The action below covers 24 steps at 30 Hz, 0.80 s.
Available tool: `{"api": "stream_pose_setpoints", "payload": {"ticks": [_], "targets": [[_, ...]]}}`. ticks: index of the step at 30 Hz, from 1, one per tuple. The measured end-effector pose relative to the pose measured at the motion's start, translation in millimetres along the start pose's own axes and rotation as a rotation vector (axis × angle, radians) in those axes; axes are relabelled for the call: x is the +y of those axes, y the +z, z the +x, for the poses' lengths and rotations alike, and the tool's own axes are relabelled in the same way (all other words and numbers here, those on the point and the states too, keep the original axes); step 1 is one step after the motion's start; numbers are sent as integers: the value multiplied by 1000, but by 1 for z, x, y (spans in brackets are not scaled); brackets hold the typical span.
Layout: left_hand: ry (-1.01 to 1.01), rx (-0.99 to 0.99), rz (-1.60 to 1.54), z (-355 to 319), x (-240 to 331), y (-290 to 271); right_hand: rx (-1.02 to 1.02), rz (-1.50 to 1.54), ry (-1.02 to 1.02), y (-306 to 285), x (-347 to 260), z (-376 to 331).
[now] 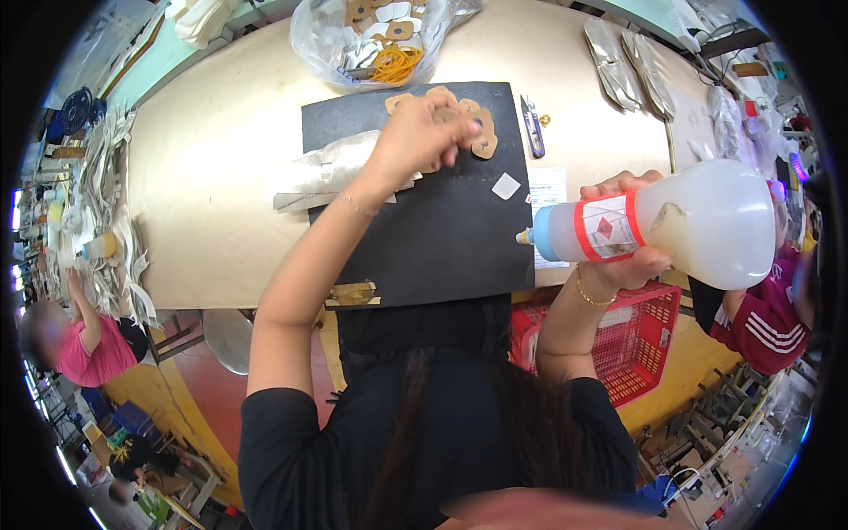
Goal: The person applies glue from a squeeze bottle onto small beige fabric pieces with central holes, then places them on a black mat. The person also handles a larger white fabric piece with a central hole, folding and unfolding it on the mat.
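My right hand (636, 256) is wrapped round a large translucent squeeze bottle (715, 225) with a light blue collar and a red-edged label. The bottle lies tilted on its side in the air, its small nozzle pointing left. My left hand (428, 137) is curled with thumb and fingers together over the black mat (406, 252); whatever it may hold is hidden. Beneath and beside it lie several tan scalloped pieces (484, 141) with dark spots. A grey-beige fabric piece (331, 172) extends from the mat's left edge, partly under my left wrist. A small white square (505, 185) rests on the mat.
Behind the mat stands a clear plastic bag (309, 40) of tan and white pieces and yellow elastic bands (395, 64). Purple thread snips (533, 128) lie to its right. Bundled grey strips (614, 66) sit farther right. A red basket (618, 353) is below the table edge. Other people work on both sides.
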<state>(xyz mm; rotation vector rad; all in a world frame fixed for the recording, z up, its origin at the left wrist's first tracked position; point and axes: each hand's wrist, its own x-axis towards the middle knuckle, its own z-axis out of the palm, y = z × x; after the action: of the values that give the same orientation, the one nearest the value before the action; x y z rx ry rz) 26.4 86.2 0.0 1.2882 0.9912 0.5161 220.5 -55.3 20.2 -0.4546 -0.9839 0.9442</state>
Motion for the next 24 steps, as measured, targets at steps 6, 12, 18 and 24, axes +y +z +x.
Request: {"api": "stream_pose_setpoints", "payload": {"ticks": [6,12,18,24], "targets": [[-14,89,-283,27,-7,-27,19,-42,-70,1,-1,-1],[-85,-215,-708,-10,-8,-27,29,-47,-99,-1,-1,7],[-102,-238,-439,-46,5,-6,206,-210,-209,12,-1,16],[-70,-102,-292,-59,15,11,372,-359,-260,33,2,27]]}}
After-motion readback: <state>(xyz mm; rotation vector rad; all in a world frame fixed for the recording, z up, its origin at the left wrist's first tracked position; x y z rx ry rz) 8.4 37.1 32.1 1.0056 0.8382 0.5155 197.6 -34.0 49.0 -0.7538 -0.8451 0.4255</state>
